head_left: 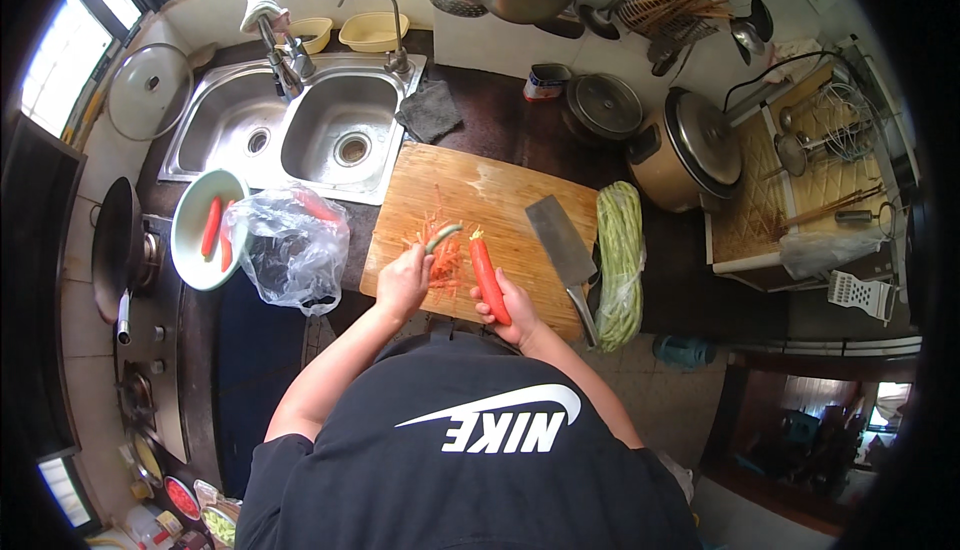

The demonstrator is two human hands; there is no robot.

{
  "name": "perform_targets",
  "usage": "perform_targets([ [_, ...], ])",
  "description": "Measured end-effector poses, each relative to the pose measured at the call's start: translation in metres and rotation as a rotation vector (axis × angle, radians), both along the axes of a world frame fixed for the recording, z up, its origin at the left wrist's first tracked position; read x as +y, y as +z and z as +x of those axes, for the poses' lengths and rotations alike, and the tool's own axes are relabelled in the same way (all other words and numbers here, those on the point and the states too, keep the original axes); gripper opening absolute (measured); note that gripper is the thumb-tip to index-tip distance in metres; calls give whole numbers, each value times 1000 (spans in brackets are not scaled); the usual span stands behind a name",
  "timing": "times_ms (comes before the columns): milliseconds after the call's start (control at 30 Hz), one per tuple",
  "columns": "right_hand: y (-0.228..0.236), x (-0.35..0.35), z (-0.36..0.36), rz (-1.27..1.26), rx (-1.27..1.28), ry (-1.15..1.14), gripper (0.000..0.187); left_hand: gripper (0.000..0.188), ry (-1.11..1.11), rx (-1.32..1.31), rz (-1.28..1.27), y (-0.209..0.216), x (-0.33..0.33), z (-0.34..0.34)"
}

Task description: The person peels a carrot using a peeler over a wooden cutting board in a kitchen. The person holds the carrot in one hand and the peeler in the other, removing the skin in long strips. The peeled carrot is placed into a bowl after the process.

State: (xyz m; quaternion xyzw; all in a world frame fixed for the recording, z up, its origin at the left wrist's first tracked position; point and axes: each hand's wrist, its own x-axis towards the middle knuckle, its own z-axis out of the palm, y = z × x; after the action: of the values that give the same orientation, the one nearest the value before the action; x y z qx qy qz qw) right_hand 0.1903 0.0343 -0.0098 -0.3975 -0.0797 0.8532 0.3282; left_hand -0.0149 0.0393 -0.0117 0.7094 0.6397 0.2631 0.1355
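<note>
My left hand (404,282) is closed around a peeler (443,238) with a greenish end that points up and right. In my right hand (512,308) is a carrot (487,275), gripped near its lower end and tilted slightly, its other end close to the peeler but apart from it. Orange peelings (440,272) lie scattered under both hands on the wooden cutting board (450,175). To the right of the carrot, a cleaver (562,240) rests on the board, its handle reaching toward the near right edge. My fingers hide most of the peeler's handle.
Beside the board lies a plastic-wrapped bundle of long green vegetables (620,260). On the left are a pale bowl (184,250) of carrots and a clear plastic bag (290,260) with something orange inside. A double sink (330,190), rice cooker (690,145) and wok (118,250) surround the counter.
</note>
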Motion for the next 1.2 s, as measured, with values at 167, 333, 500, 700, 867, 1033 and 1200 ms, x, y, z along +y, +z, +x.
perform_targets([
  [167, -6, 2, -9, 60, -60, 11, 35, 14, -308, 13, 81, 17, -19, 28],
  [333, -4, -1, -8, 110, -57, 57, 34, 16, -284, 132, 129, 18, -12, 23],
  [500, 3, -7, -4, 92, -60, 105, 35, 15, -143, 206, 125, 4, 9, 2],
  [700, 9, -9, 3, 97, -49, 145, 37, 14, 30, 237, 0, -14, 20, -12],
  [867, 0, -10, 10, 84, -46, 82, 40, 20, 41, 11, -105, -9, 18, -10],
  [1033, 1, -9, -1, 153, -69, 1, 36, 26, 92, -689, -371, -6, 11, 32],
  [1200, 0, -1, -4, 68, -50, -47, 33, 16, -163, -88, -108, 21, -1, 27],
])
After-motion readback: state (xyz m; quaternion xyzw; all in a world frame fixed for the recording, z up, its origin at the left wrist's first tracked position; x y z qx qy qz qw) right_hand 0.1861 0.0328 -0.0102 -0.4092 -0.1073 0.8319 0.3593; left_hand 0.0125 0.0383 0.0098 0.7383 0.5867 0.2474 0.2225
